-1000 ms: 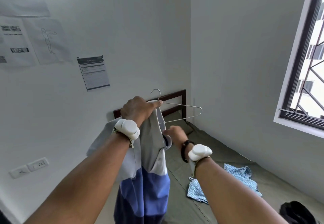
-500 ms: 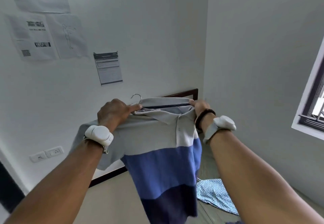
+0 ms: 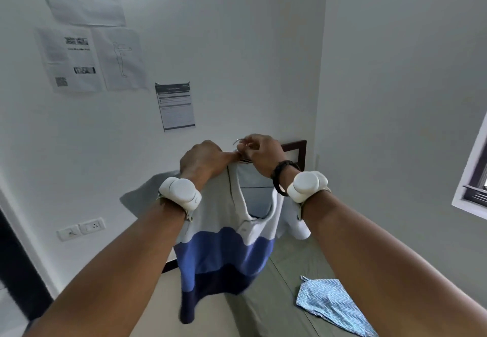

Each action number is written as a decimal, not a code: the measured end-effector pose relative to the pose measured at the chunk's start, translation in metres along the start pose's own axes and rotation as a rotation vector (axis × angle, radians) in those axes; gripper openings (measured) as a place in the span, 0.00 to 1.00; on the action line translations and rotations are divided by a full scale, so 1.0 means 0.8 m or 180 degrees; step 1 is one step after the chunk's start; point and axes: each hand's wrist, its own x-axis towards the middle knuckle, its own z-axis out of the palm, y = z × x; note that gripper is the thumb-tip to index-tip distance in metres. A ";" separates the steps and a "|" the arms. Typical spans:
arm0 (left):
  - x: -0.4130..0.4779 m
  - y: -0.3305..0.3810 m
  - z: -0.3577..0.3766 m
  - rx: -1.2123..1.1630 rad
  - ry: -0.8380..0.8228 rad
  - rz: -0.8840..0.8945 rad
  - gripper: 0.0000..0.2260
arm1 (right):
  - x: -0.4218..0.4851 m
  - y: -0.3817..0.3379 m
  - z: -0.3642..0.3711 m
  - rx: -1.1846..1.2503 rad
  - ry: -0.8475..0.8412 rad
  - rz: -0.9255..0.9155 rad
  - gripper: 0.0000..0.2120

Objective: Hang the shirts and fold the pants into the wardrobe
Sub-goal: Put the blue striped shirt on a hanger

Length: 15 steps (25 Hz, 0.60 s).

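Both hands now meet at the collar of the striped polo shirt (image 3: 224, 252), held up over the near bed (image 3: 290, 297). Left hand (image 3: 204, 158) grips the collar; right hand (image 3: 261, 153), earlier out at the shoulder, pinches the hanger hook (image 3: 238, 141). Patterned shirt (image 3: 332, 302) lies on the bed, right.

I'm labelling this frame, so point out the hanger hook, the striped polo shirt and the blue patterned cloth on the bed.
hanger hook (image 3: 238, 141), head view, on the curved wire tip.
striped polo shirt (image 3: 224, 255), head view, on its mid-blue band.
blue patterned cloth (image 3: 329, 302), head view, on its zigzag middle.
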 end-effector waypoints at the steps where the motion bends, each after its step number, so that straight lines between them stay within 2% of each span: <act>1: -0.003 0.003 -0.003 0.0060 -0.0019 0.0045 0.32 | 0.004 -0.008 0.006 0.0221 -0.0099 0.0026 0.06; 4: 0.001 -0.010 -0.019 0.0168 -0.0191 0.0303 0.30 | 0.015 -0.005 0.016 0.0659 0.0031 0.0081 0.05; 7: 0.011 -0.059 -0.055 0.0596 -0.0640 0.0719 0.19 | 0.028 0.008 0.019 0.0562 0.0369 0.0221 0.07; 9: 0.019 -0.102 -0.083 0.0988 -0.0626 0.0832 0.16 | 0.034 0.014 0.015 0.0531 0.0566 0.0355 0.09; 13: 0.023 -0.163 -0.134 -0.0099 -0.0877 0.0533 0.09 | 0.042 0.020 0.007 0.0417 0.0688 0.0354 0.14; 15: 0.038 -0.194 -0.150 -0.0537 -0.0647 0.0282 0.06 | 0.045 0.019 0.002 0.0263 0.0442 0.0244 0.13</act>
